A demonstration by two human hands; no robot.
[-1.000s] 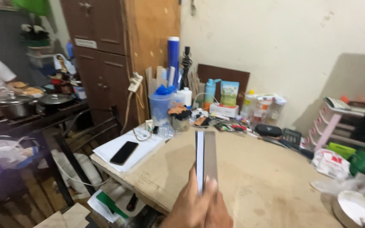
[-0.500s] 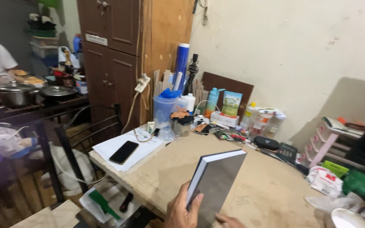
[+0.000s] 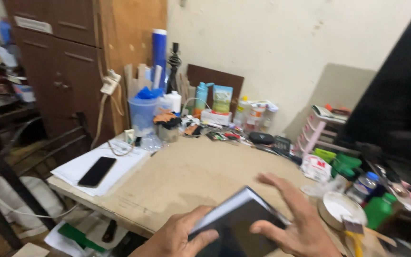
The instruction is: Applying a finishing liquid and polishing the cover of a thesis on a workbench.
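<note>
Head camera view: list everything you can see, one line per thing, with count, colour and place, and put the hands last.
book: one, black cover with pale page edges, bottom centre, held over the table
table: one, tan wood, centre
phone: one, black, lying on the white papers
papers: one stack, white, left end of the table
bucket: one, pale blue and see-through, back left of the table
roll: one, blue, upright against the wall
bottle: one, teal, back of the table
cabinet: one, brown wood, left
bowl: one, white inside, right of the book
drawer unit: one, pink, right by the wall
left hand: one, gripping the book's left edge
right hand: one, fingers spread on the book's right side
</note>
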